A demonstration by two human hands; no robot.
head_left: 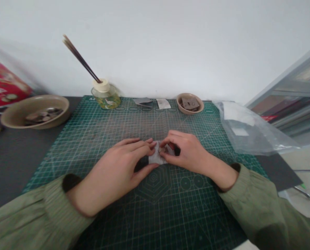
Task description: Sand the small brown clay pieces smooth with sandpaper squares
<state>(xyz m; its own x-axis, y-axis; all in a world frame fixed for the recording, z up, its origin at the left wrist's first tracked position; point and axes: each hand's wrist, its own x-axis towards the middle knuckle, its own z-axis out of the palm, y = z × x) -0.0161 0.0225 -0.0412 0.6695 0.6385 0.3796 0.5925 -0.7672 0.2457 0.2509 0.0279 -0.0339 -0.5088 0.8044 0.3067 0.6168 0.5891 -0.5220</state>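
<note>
1. The cutting mat (118,126), lying on the dark bench (6,156), looks smooth, so light work on it might skid if pushed unevenly from one side.
2. The clear plastic bag (244,133) overlaps the mat's right edge, near the right sleeve (251,191); a wide elbow swing could drag it inward.
3. The left hand (121,159) comes in low, palm down, fingers on the far side and thumb at the near edge, with a gap between them; it seems to be steadying. If that pressure lapsed, the work could turn.
4. The right hand (187,151) is bent in from the right, its thumb and forefinger pinched together just beside the left fingertips. Being so close, the two could bump.
5. The pale grey sheet (153,159) lies on the mat between both hands, mostly covered; paper or cloth, I cannot tell. Pulling against the left hand could crease or tear it.
6. The small brownish piece (162,150) appears caught in the right pinch, over the sheet; a loose grip could drop it, a hard one might crumble it.
</note>
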